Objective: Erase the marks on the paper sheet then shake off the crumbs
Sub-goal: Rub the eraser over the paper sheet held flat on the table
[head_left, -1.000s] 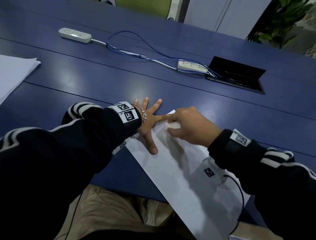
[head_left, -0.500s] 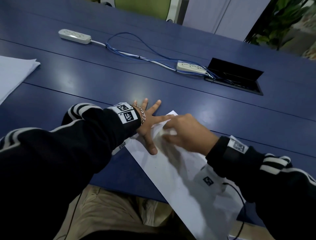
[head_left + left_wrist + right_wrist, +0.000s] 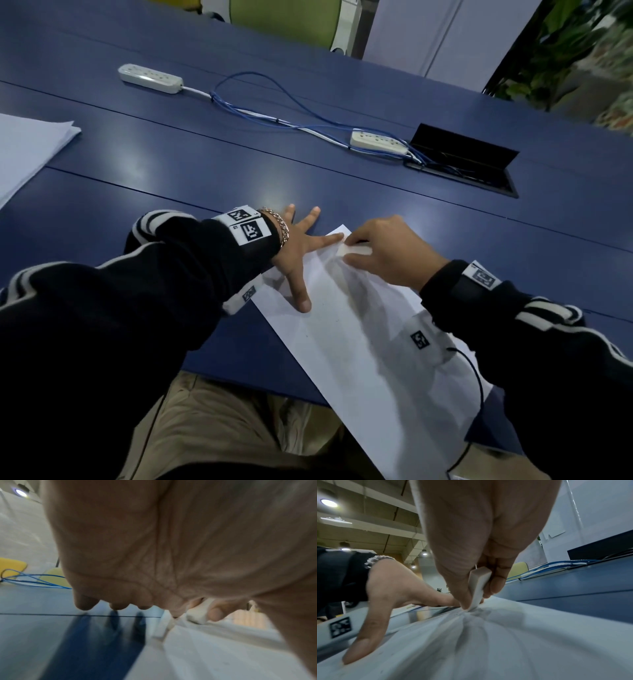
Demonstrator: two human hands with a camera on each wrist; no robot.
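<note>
Blue table (image 3: pixel 342 164), paper sheet (image 3: pixel 346 339) angled from centre to lower right of frame. Left hand (image 3: pixel 298 253) spread flat, thumb and forefinger pressing the sheet's upper corner. Right hand (image 3: pixel 387 253) pinching a white eraser (image 3: pixel 478 586), its tip on the sheet beside faint grey marks (image 3: pixel 481 613).

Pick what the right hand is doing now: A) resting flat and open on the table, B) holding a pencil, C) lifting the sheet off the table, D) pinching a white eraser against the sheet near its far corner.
D: the right hand pinches the white eraser with its tip down on the paper sheet, beside the left hand spread flat on the sheet.
</note>
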